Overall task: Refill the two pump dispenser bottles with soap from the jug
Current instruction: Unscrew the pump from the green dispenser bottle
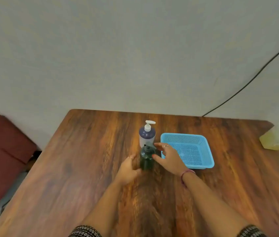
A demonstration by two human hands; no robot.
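Observation:
A dark green pump bottle (146, 159) stands upright in the middle of the wooden table (77, 168). My left hand (128, 169) curls against its left side, thumb at the base. My right hand (168, 157) is at its right, fingers spread, thumb touching the bottle's shoulder and forefinger close to the pump head. Just behind it stands a white bottle with a dark blue top and a white pump (147, 134), untouched. The translucent yellowish jug (276, 137) sits at the table's far right edge, partly cut off and blurred.
A light blue mesh basket (207, 151) lies right of the bottles, partly under my right hand. A black cable (255, 77) runs down the wall at the back right. A dark red seat (1, 144) stands left of the table.

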